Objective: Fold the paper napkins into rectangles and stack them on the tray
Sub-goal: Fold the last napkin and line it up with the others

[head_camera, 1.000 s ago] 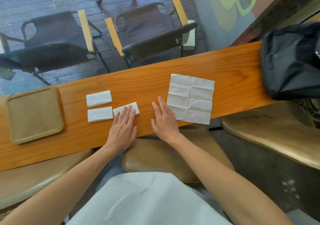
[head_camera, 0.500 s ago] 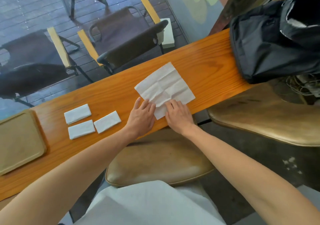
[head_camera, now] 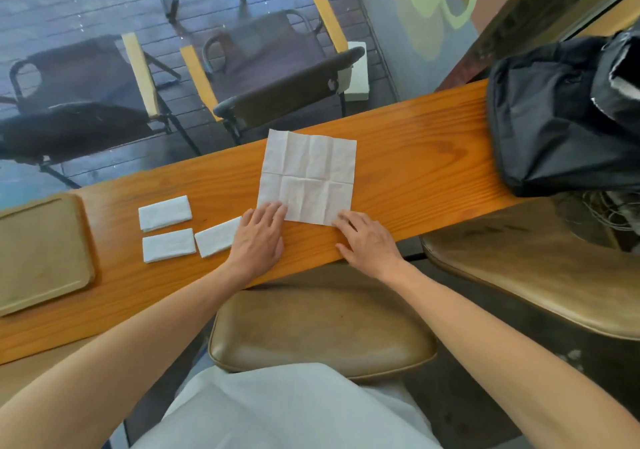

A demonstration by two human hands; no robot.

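An unfolded white paper napkin (head_camera: 308, 175) lies flat and square on the narrow wooden counter (head_camera: 415, 158). My left hand (head_camera: 258, 237) rests with its fingertips on the napkin's near left corner. My right hand (head_camera: 367, 241) has its fingertips on the near right corner. Three folded napkin rectangles lie to the left: one farther back (head_camera: 165, 212), one nearer (head_camera: 168, 245), and one (head_camera: 216, 237) partly under my left hand. A brown tray (head_camera: 41, 251) sits at the counter's far left with nothing on it.
A black bag (head_camera: 561, 116) occupies the counter's right end. Brown padded stools (head_camera: 318, 331) stand below the counter's near edge. Beyond the counter, through glass, are dark folding chairs (head_camera: 277, 68) on a deck.
The open napkin was slid left along the counter and turned square. Both hands went from flat on the counter to its near corners, and have spread apart.
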